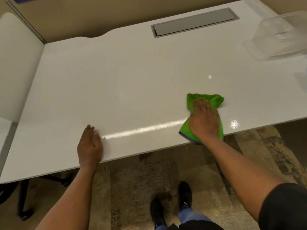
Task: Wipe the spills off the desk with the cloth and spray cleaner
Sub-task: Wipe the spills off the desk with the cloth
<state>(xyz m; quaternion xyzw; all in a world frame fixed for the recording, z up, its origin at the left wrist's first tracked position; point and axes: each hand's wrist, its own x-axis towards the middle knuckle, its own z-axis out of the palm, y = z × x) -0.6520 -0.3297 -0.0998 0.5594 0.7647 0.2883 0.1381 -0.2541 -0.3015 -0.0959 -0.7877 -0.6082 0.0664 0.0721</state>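
A glossy white desk [116,83] fills the view. A green cloth [211,99] lies flat near the desk's front edge on the right, and my right hand [205,120] presses down on it with fingers spread. My left hand [89,145] rests flat on the desk's front edge further left, holding nothing. Small wet shiny spots show at the right front [234,124] and further back [209,77]. No spray bottle is visible.
A grey cable hatch [194,22] is set into the back of the desk. A clear plastic container [280,35] stands at the back right. A white partition panel [15,63] borders the left side. Carpet and my shoes show below the desk edge.
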